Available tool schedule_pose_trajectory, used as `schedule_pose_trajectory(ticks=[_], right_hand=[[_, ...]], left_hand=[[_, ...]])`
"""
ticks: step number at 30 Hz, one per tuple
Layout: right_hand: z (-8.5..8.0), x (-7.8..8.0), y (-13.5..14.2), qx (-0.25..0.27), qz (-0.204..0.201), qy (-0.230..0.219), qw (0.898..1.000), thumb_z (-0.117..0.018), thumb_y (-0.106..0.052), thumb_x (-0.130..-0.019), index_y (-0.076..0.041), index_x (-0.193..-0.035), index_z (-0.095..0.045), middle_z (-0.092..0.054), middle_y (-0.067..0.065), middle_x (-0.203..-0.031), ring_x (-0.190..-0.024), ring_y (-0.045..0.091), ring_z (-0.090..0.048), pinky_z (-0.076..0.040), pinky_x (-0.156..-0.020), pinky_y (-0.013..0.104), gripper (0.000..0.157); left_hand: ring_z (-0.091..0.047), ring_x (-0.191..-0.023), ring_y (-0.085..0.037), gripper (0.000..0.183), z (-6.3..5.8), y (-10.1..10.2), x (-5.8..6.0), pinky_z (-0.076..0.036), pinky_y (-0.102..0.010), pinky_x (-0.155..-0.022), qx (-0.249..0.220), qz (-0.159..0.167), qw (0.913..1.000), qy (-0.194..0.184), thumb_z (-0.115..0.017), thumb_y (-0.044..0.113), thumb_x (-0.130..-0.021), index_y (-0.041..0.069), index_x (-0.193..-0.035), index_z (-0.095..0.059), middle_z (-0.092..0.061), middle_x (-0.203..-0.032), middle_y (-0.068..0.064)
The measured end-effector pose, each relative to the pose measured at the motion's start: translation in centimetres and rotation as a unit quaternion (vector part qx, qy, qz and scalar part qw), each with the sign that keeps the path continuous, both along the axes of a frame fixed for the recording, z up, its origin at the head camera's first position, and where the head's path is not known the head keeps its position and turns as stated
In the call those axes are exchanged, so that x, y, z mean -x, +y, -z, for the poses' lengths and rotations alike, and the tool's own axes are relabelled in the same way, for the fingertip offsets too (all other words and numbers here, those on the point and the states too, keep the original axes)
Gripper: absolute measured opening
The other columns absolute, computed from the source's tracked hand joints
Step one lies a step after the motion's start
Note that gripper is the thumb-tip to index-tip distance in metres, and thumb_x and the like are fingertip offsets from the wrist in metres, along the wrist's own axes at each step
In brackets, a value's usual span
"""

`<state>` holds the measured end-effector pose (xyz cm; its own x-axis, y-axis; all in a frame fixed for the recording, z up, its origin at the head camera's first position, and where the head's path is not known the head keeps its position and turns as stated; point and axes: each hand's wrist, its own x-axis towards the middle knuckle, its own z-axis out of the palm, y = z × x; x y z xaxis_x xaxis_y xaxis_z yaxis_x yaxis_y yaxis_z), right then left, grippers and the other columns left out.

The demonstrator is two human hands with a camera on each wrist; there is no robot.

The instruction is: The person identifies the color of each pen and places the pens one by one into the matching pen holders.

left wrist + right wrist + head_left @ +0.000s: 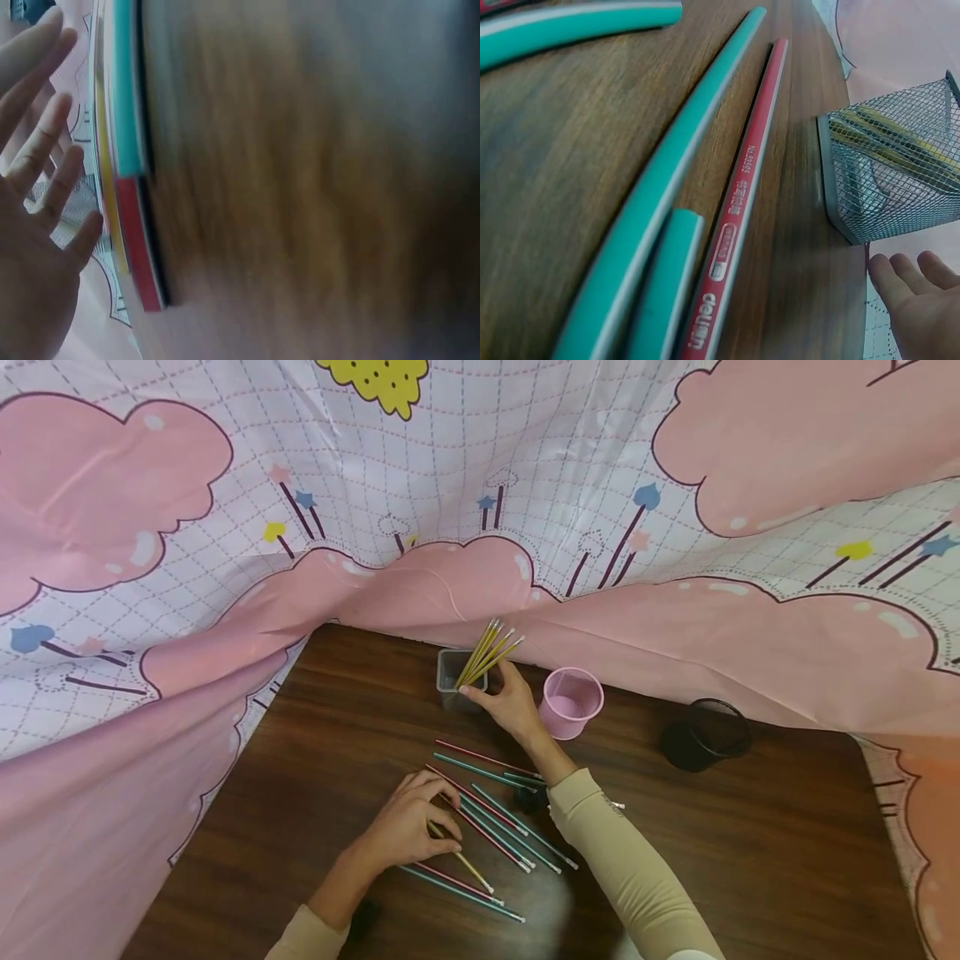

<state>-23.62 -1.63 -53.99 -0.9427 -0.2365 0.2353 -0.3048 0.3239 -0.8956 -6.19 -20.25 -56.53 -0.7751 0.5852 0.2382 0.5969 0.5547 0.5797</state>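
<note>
My right hand (513, 697) is at the side of a grey mesh pencil holder (459, 701), its thumb in front. The right wrist view shows its fingers (907, 277) straight, just beside the mesh. Several yellow pencils (489, 656) lean in that holder, eraser ends up. Over the loose pencils on the table is my left hand (408, 818), thumb and fingertips around a yellow pencil (477, 872). In the left wrist view its fingers (56, 187) look spread and loose. Red pencils (487, 831) and teal pencils (504, 828) lie close by, most with white erasers towards me.
A pink round pencil holder (564, 724) stands right of the right hand. Farther right is a black mesh holder (693, 747). Cloth printed with pink clouds (450, 581) hangs behind the dark wooden table (337, 718). More red and teal pencils lie beneath the right forearm.
</note>
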Motion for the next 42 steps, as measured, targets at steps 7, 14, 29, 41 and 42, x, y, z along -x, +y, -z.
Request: schedule_pose_trajectory(ticks=[7,14,29,41,42], right_hand=[[0.1,0.0,0.0,-0.002,0.003,0.001,1.0,-0.076,-0.04,-0.071,-0.019,-0.128,-0.049,-0.049,0.005,-0.121,-0.111,0.018,-0.052,-0.047,-0.085,0.035,0.067],[0.2,0.0,0.0,-0.002,0.002,0.005,1.0,-0.075,-0.039,-0.072,-0.02,-0.129,-0.049,-0.047,0.005,-0.123,-0.112,0.02,-0.05,-0.046,-0.086,0.037,0.066],[0.4,-0.2,-0.1,-0.007,0.014,0.011,1.0,-0.076,-0.038,-0.072,-0.021,-0.129,-0.049,-0.047,0.007,-0.123,-0.11,0.023,-0.051,-0.048,-0.084,0.039,0.065],[0.5,0.1,0.3,-0.065,0.023,0.045,0.997,-0.074,-0.046,-0.07,-0.023,-0.13,-0.049,-0.048,0.007,-0.12,-0.11,0.025,-0.049,-0.045,-0.086,0.039,0.07],[0.5,0.1,0.4,-0.072,0.024,0.048,0.996,-0.074,-0.048,-0.07,-0.023,-0.131,-0.048,-0.048,0.007,-0.121,-0.11,0.025,-0.048,-0.044,-0.087,0.04,0.071]], left_hand=[[-0.03,-0.127,-0.03,0.012,0.5,0.3,-0.1,-0.009,-0.058,-0.104,0.011,0.042,0.9989,0.018,-0.077,0.047,-0.064,0.041,-0.069,-0.069,-0.05,-0.124,0.007],[-0.024,-0.131,-0.033,0.013,0.8,0.5,0.0,-0.007,-0.059,-0.103,0.016,0.049,0.9983,0.024,-0.078,0.048,-0.064,0.039,-0.071,-0.071,-0.046,-0.131,0.005],[-0.038,-0.122,-0.024,0.008,-1.2,0.6,0.7,-0.025,-0.049,-0.102,-0.101,0.014,0.9948,-0.01,-0.077,0.033,-0.071,0.033,-0.077,-0.072,-0.053,-0.121,0.003],[-0.057,-0.088,-0.016,0.016,-8.2,0.5,4.0,-0.047,-0.033,-0.078,-0.218,-0.013,0.9754,-0.031,-0.071,0.0,-0.075,0.009,-0.087,-0.069,-0.065,-0.091,-0.003],[-0.058,-0.087,-0.016,0.015,-8.5,0.6,4.1,-0.047,-0.033,-0.078,-0.219,-0.013,0.9753,-0.025,-0.071,-0.001,-0.075,0.008,-0.087,-0.069,-0.066,-0.09,-0.004]])
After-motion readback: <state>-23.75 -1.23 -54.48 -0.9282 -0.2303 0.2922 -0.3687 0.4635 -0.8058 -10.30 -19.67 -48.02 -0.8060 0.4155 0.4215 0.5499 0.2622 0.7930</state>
